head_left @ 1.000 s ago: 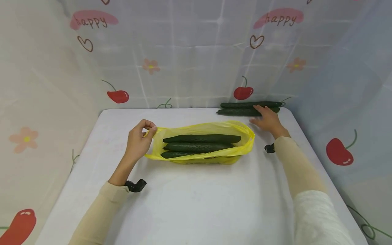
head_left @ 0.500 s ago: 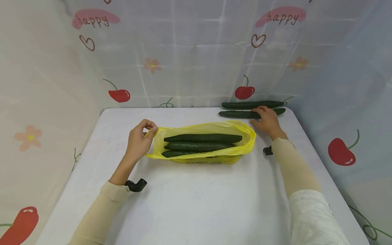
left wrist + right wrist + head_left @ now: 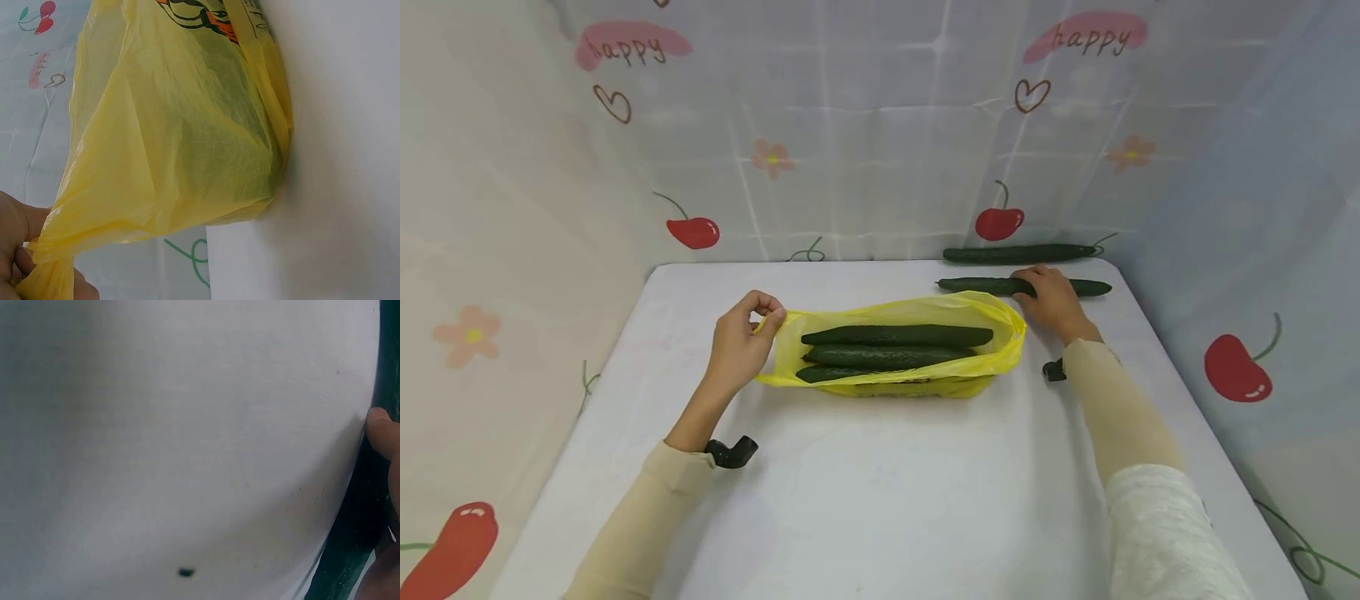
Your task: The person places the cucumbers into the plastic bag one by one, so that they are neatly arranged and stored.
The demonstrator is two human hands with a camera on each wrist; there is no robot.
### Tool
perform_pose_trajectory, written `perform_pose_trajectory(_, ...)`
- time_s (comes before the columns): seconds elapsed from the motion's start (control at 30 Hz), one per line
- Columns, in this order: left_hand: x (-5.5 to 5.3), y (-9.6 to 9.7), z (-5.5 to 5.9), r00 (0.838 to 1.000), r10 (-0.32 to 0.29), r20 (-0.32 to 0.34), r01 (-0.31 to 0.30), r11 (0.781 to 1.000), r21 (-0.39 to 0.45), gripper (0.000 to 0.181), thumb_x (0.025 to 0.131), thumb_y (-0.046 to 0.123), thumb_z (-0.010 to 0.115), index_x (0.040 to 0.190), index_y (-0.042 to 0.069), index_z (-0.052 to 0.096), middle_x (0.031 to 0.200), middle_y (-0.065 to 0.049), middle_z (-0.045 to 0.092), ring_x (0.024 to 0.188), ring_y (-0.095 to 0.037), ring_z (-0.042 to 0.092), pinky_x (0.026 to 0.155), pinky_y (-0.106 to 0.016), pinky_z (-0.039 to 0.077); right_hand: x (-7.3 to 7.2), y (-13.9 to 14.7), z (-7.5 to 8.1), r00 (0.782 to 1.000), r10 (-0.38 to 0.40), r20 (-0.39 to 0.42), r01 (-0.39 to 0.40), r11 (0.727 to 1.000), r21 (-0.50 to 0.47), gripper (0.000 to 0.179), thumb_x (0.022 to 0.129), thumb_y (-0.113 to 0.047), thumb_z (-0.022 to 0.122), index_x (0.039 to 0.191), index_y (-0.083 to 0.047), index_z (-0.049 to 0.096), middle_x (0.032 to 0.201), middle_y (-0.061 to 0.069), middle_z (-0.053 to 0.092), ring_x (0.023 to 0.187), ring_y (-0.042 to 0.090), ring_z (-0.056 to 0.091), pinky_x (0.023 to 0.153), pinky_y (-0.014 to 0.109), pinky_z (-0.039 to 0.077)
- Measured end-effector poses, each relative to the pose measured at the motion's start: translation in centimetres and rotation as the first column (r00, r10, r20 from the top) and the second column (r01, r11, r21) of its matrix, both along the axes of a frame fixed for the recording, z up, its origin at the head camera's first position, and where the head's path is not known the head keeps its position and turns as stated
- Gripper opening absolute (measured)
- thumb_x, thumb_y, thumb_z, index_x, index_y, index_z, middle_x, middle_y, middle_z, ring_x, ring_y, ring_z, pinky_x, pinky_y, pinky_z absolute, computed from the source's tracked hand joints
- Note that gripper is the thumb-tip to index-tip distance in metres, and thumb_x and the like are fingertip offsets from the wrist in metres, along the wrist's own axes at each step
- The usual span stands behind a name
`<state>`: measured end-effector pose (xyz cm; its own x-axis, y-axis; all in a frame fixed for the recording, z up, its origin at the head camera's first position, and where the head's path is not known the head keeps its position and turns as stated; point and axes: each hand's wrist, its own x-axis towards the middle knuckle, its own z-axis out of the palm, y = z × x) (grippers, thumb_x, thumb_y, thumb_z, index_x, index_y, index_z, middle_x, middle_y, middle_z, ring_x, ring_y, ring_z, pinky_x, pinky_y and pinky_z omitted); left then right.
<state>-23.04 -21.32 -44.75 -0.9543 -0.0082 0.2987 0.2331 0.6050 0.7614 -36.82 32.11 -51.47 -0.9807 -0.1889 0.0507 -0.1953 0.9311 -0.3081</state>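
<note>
A yellow plastic bag (image 3: 917, 388) lies mouth up in the middle of the table, with three cucumbers (image 3: 895, 337) side by side inside it. My left hand (image 3: 739, 346) pinches the left end of the bag's rim; the left wrist view shows the bunched plastic (image 3: 50, 278) between the fingers. To the right, behind the bag, my right hand (image 3: 1054, 304) grips a cucumber (image 3: 977, 286) around its middle. In the right wrist view the thumb (image 3: 381, 428) lies along that cucumber (image 3: 344, 562). Another cucumber (image 3: 1015, 254) rests at the table's back edge, just behind it.
The white table (image 3: 865, 500) has a back edge against a printed curtain (image 3: 880, 125). More curtain stands at the left and right sides. A small dark speck (image 3: 186, 572) is on the white surface in the right wrist view.
My right hand has closed around the nearer cucumber and drawn it slightly forward and right, apart from the one behind. The left hand and bag have stayed in place.
</note>
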Motion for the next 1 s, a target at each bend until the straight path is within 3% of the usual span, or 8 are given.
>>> perform_pose_trajectory(0.3, -0.2, 0.2, 0.1, 0.999, -0.002, 0.034, 0.002, 1.000, 0.004, 0.015, 0.109, 0.022, 0.064, 0.111, 0.007, 0.067, 0.108, -0.015, 0.070, 0.107, -0.032, 0.063, 0.103, -0.058, 0.053, 0.2, 0.3, 0.3, 0.999, -0.028, 0.025, 0.028, 1.000, 0.013, 0.045, 0.106, -0.019, 0.068, 0.149, -0.009, 0.060, 0.154, 0.023, 0.060, 0.143, 0.050, 0.048, 0.125, 0.070, 0.031)
perform_pose_trajectory(0.67, -0.1, -0.2, 0.2, 1.000, -0.005, 0.010, 0.005, 1.000, -0.005, 0.015, 0.109, 0.023, 0.064, 0.111, 0.009, 0.067, 0.108, -0.013, 0.071, 0.106, -0.031, 0.064, 0.100, -0.055, 0.053, 0.7, 0.6, 0.8, 1.000, -0.016, 0.019, 0.017, 1.000, -0.022, 0.048, 0.105, -0.021, 0.071, 0.150, -0.010, 0.060, 0.154, 0.023, 0.060, 0.143, 0.049, 0.050, 0.124, 0.069, 0.033)
perform_pose_trajectory(0.83, 0.0, -0.3, 0.4, 1.000, -0.005, 0.009, 0.005, 1.000, -0.001, 0.014, 0.109, 0.023, 0.065, 0.111, 0.009, 0.067, 0.108, -0.013, 0.071, 0.107, -0.032, 0.063, 0.101, -0.058, 0.054, 1.7, 1.0, 2.1, 0.999, -0.012, 0.030, 0.013, 0.999, -0.031, 0.051, 0.105, -0.024, 0.071, 0.152, -0.011, 0.059, 0.154, 0.022, 0.061, 0.143, 0.048, 0.051, 0.123, 0.069, 0.035)
perform_pose_trajectory(1.0, -0.1, -0.2, 0.4, 1.000, -0.012, 0.017, 0.012, 1.000, -0.003, 0.015, 0.109, 0.024, 0.064, 0.112, 0.009, 0.067, 0.108, -0.013, 0.071, 0.107, -0.031, 0.063, 0.102, -0.057, 0.053, 3.1, 1.7, 4.1, 0.999, 0.029, -0.014, -0.029, 0.999, -0.026, 0.051, 0.104, -0.021, 0.072, 0.152, -0.009, 0.060, 0.151, 0.023, 0.063, 0.141, 0.048, 0.055, 0.119, 0.072, 0.038)
